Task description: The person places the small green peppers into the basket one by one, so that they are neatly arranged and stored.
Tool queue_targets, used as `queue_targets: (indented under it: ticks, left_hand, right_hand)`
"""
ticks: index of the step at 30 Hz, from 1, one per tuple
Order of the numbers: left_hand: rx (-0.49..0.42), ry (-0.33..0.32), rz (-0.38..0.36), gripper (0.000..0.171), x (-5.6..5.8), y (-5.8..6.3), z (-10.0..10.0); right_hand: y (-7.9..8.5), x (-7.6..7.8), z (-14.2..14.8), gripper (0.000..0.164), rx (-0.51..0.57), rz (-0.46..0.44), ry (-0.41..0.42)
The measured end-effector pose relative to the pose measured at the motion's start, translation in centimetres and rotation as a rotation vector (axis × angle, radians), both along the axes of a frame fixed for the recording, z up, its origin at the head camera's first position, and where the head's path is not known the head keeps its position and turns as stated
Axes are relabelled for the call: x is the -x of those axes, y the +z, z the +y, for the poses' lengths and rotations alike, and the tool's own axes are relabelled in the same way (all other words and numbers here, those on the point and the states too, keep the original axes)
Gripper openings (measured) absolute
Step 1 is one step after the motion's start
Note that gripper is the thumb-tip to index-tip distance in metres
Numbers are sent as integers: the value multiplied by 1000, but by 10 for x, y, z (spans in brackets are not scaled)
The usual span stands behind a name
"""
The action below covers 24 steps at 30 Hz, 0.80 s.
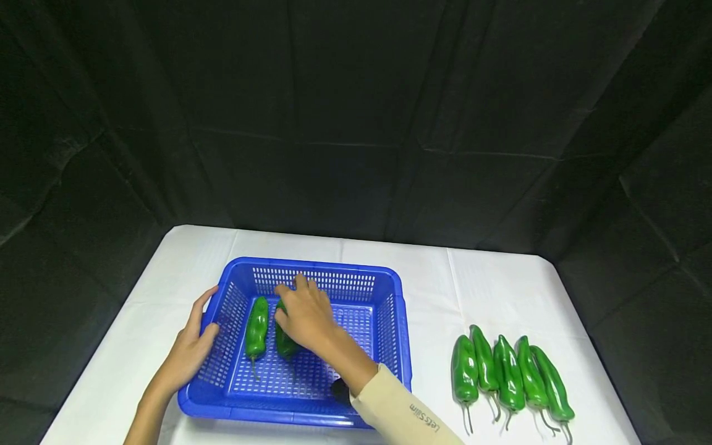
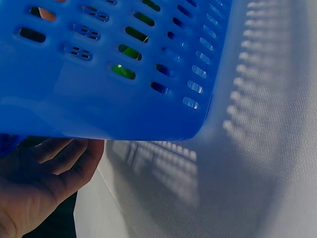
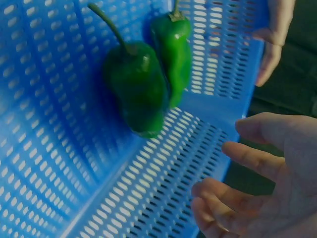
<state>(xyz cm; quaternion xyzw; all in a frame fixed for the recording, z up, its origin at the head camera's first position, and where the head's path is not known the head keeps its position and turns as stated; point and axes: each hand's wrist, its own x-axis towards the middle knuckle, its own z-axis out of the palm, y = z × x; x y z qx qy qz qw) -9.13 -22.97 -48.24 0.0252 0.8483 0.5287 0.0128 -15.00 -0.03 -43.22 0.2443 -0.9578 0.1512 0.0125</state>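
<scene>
A blue plastic basket (image 1: pixel 300 414) with slotted walls stands on the table. Two green peppers lie side by side in it, stems toward the near side: the left pepper (image 1: pixel 257 327) is in full view, while the right pepper (image 1: pixel 286 343) is partly hidden by my right hand (image 1: pixel 308 312). That hand hovers over the right pepper with fingers spread and loosely bent; the right wrist view shows a gap between the fingers and this pepper (image 3: pixel 136 87). At the basket's left rim, my left hand (image 1: pixel 190 352) holds the edge, its fingers (image 2: pixel 79 163) partly hidden by the rim.
Several green peppers (image 1: pixel 510 377) lie in a row on the white-covered table (image 1: pixel 428 296), right of the basket, stems toward the near edge. Black cloth (image 1: pixel 356 123) hangs behind and at both sides. A small dark object (image 1: pixel 340 390) shows under my right wrist.
</scene>
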Motion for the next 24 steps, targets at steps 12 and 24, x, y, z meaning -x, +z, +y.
queue_targets:
  ticks: [12, 24]
  left_hand:
    - [-11, -7, -7, 66, 3, -2, -1]
    - [-19, -1, -5, 66, 0, 1, -6]
  right_hand:
    - [29, -2, 59, 32, 195, 63, -56]
    - [30, -12, 134, 32, 287, 56, -248]
